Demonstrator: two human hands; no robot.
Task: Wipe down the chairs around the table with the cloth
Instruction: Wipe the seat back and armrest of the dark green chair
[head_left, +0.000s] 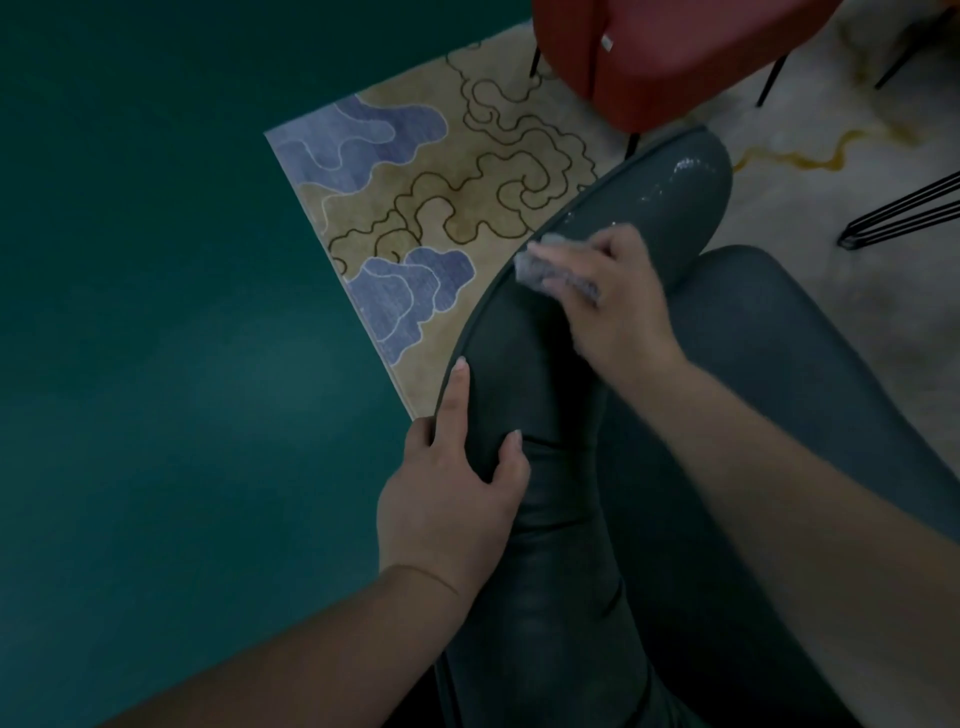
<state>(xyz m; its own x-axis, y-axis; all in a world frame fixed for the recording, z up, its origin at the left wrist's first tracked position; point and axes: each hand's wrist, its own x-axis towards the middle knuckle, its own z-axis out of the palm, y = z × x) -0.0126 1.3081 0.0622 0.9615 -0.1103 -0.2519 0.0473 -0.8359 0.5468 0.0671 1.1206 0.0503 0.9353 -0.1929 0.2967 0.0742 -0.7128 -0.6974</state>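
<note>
Dark grey leather-look chair at centre and near right, its curved backrest top running as a long arc from the near bottom edge up toward the far right, ending in a rounded wet-looking shoulder. Small grey cloth bunched on that top edge, about midway along the arc, just beside the piped seam. Right hand curled over the cloth, fingers pinching and pressing it to the upholstery. Left hand nearer, fingers spread over the backrest rim, thumb on the inner face, bracing. Likely handling: cloth soft, light, damp, best kept wadded under the palm; chair padded and yielding, slick when wet, probably light enough to shift, so worth steadying at the rim. Red chair beyond, on the patterned rug; green floor to the left.
</note>
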